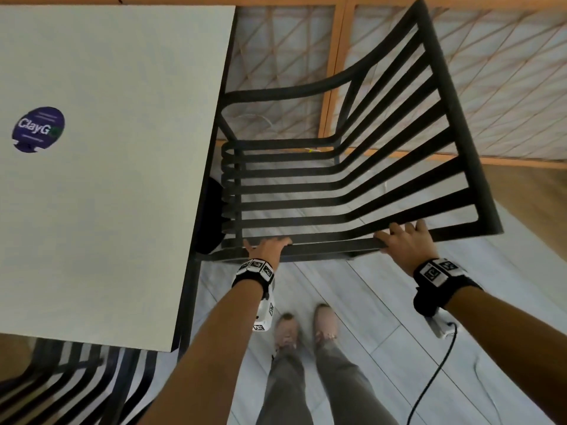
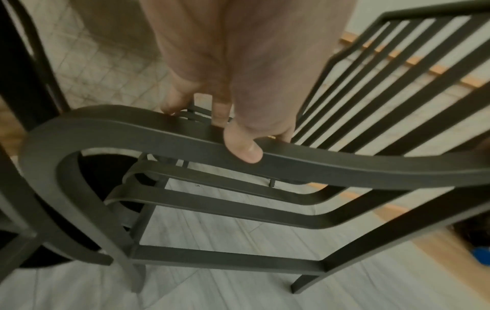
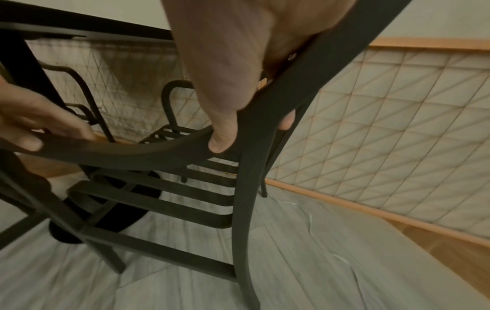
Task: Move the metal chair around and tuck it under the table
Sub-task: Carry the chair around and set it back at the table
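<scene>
Both forearms are bare, with no sleeves reaching the wrists. Each wrist carries a black strap set with a row of white square tiles printed with black coded markers; the right wrist's band is the same, with a bulkier black cuff behind it. A white box-shaped unit with similar black-and-white markers hangs under the left wrist, and a like white unit sits under the right, with a thin black cable trailing from it toward the near edge. The person wears grey trousers and pale pinkish shoes.
</scene>
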Available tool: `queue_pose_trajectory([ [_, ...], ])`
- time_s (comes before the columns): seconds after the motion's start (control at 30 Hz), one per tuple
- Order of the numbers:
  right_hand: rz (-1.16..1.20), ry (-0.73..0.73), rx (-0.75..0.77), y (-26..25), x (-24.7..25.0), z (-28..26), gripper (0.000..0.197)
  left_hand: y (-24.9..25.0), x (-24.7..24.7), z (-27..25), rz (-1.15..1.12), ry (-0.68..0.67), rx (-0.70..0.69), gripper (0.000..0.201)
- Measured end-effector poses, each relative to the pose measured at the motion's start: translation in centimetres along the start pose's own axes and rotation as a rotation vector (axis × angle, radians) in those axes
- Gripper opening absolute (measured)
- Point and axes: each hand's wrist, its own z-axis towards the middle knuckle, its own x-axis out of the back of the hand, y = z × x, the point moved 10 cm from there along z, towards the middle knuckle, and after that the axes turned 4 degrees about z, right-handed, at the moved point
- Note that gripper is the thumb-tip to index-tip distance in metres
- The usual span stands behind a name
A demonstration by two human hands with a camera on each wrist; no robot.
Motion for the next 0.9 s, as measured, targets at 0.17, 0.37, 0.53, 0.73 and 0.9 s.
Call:
queue_pose_trajectory([
  [0.17, 0.014, -0.033, -0.04, -3.8, -0.2, -1.4, 0.038, -3.2, 0.4, -1.1, -0.005, -0.028, 0.023, 0.059],
  [0.37, 0.055, -0.038, -0.054, -7.1, 0.5, -1.3, 0.036, -6.2, 1.8, -1.7, 0.001, -0.001, 0.07, 0.052],
  [0.53, 0.053, -0.006, -0.012, -9.4, 1.1, -0.7, 0.041, -8.4, 2.6, -1.9, -0.015, 0.028, 0.096, 0.052],
  [0.73, 0.042, 0.009, -0.018, -8.9, 1.3, -0.6, 0.046, -8.1, 2.3, -2.3, -0.048, 0.013, 0.105, 0.057],
  [0.9, 0.057, -0.022, -0.042, -9.7, 0.7, -1.8, 0.046, -9.0, 1.0, -3.0, -0.039, 0.014, 0.121, 0.065],
])
